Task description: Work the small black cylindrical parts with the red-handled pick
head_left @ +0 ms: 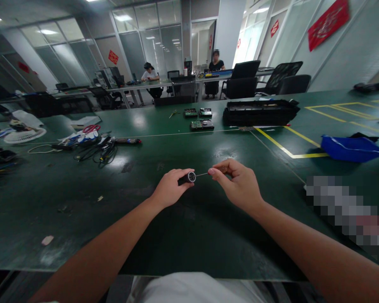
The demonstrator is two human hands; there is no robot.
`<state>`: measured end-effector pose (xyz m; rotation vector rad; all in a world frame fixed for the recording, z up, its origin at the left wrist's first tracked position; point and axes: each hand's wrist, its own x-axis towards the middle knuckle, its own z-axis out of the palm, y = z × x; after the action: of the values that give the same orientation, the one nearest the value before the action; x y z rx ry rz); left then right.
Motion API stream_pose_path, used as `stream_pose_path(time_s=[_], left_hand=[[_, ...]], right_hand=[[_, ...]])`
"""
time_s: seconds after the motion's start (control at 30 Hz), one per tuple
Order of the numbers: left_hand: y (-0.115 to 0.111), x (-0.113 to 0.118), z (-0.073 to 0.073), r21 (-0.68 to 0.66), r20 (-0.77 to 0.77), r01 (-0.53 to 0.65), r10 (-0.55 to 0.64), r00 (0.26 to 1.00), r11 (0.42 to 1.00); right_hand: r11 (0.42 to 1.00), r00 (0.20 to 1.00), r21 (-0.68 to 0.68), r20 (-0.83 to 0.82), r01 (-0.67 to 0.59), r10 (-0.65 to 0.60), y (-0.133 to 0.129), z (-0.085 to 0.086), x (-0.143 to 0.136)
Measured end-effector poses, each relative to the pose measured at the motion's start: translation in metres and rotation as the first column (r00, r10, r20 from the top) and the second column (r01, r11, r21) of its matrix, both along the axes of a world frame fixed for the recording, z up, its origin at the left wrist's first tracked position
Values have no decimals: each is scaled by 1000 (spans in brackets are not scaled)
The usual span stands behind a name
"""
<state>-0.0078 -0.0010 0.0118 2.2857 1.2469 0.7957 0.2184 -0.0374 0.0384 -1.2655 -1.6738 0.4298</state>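
Note:
Held in my left hand [168, 190] is a short black cylinder with a silver-ringed round end, which looks like a small flashlight [191, 177]. Its ringed end faces right and toward me, with my thumb and fingers closed around the body. My right hand [241, 185] pinches a thin screwdriver [202, 174]; most of its brownish handle is hidden by the fingers. The metal shaft points left, and its tip meets the flashlight's ringed end. Whether the tip is inside or only touching, I cannot tell. Both hands are above the green table [183, 235].
Hard drives [202, 125] and a long black housing [260, 112] stand farther back. Cables [104, 149], red-handled scissors [91, 128] and a pen-like tool [128, 141] lie left. A blue bin [353, 149] is right, beyond a blurred-out object [347, 210]. Two people sit across the room.

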Motion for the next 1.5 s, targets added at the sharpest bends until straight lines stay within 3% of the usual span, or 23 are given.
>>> stream_pose_path(time_s=[0.6,0.87,1.1,1.5], left_hand=[[1,0,-1,11,8,9,-9,1000,1000],[2,0,-3,14,6,4,-5,1000,1000],[2,-1,-4,12,4,7,-7,1000,1000],[1,1,-1,1,-7,3,-3,1000,1000]], right_hand=[[999,1000,44,1,3,-3,0,-1,-2],[990,990,-9,9,-141,141,1,-1,1],[999,996,-17,81,-35,36,0,4,0],[996,994,-57,82,-70,74,2,3,-1]])
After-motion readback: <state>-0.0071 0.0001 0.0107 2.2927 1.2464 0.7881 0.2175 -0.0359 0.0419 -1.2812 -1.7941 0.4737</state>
